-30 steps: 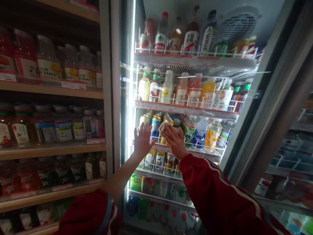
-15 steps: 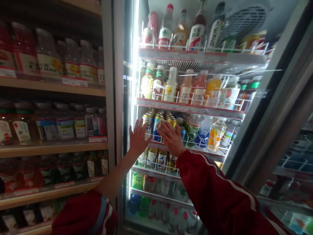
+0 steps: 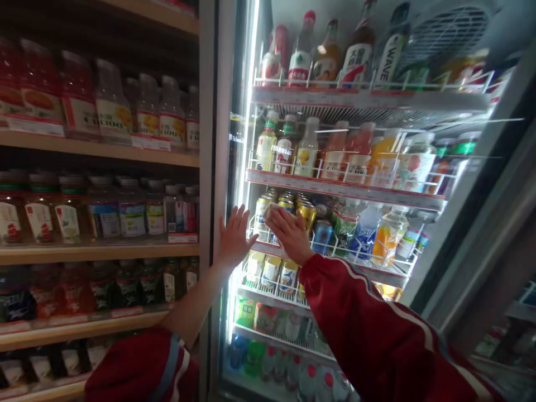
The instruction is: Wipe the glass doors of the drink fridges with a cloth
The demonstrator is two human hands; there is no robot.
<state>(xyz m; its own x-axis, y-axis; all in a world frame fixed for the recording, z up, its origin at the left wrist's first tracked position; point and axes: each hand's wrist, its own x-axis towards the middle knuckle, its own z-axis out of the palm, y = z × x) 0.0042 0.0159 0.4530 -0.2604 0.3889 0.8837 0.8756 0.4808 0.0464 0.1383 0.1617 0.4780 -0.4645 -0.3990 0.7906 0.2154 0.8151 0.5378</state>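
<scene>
A lit drinks fridge stands before me behind a glass door (image 3: 228,167). My right hand (image 3: 292,233) presses a crumpled pale cloth (image 3: 273,212) to the glass, in front of the shelf of cans. Its fingers lie over the cloth and hide part of it. My left hand (image 3: 235,239) is raised with its fingers spread, holding nothing, at the door's left edge near the light strip. Whether its palm touches the door, I cannot tell. Behind my right hand are yellow cans (image 3: 307,215) and a blue can (image 3: 322,237).
Wooden shelves (image 3: 100,254) of bottled drinks run along the left. Inside the fridge, wire-fronted shelves (image 3: 355,192) hold several rows of bottles and cans. A metal door frame (image 3: 473,234) slants down on the right, and a round vent grille (image 3: 452,33) sits at the upper right.
The view has turned left, so the shelves appear further right. Relative to the fridge, both hands have shifted left, the right one with the cloth still under its fingers.
</scene>
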